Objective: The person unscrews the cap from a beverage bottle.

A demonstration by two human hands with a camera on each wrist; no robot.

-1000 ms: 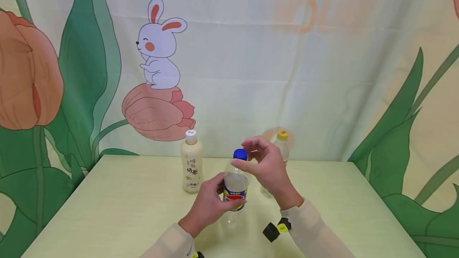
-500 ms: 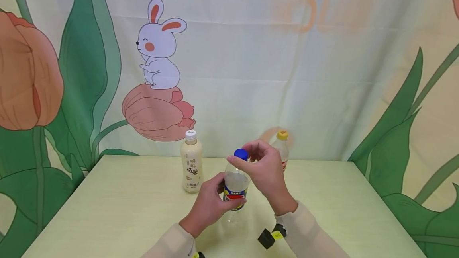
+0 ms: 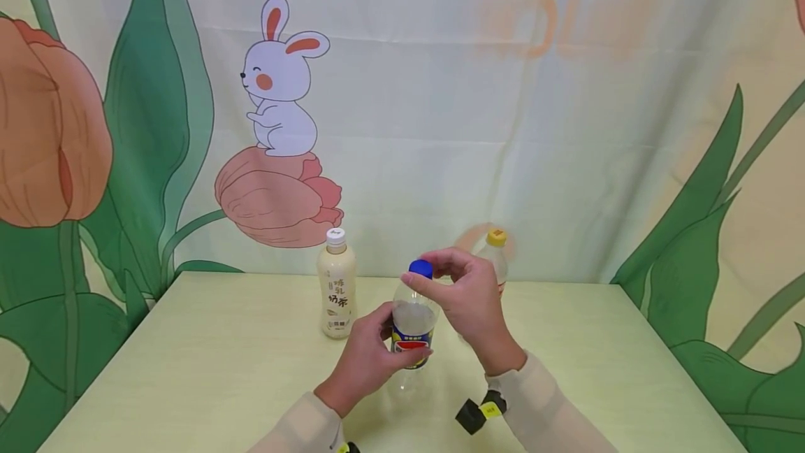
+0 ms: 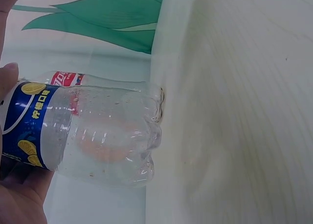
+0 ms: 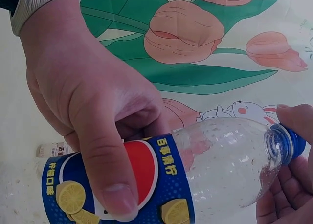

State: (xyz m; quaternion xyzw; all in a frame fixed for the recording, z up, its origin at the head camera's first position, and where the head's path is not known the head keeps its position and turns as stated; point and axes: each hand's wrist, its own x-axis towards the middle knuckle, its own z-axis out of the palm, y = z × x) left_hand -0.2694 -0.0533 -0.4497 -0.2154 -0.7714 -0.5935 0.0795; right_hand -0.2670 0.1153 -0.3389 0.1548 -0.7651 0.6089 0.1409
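A clear plastic soda bottle (image 3: 415, 313) with a blue lemon-patterned label stands upright near the middle of the table. Around its label my left hand (image 3: 367, 351) grips it, thumb across the front. My right hand (image 3: 468, 299) holds the blue bottle cap (image 3: 421, 269) between thumb and fingers; the cap sits at the bottle's neck in the right wrist view. The left wrist view shows the bottle's clear lower part (image 4: 107, 136), with a few droplets inside. Behind my right hand, a clear bottle with a yellow cap (image 3: 496, 238) is partly hidden.
A cream-coloured milk tea bottle (image 3: 336, 285) with a white cap stands to the left, towards the back of the pale table (image 3: 207, 362). A printed curtain (image 3: 402, 124) with a rabbit and tulips hangs behind the table's back edge.
My right hand's fingers have shifted around the blue cap, and its wrist has moved slightly left and then a little back right. My left hand keeps its grip on the bottle.
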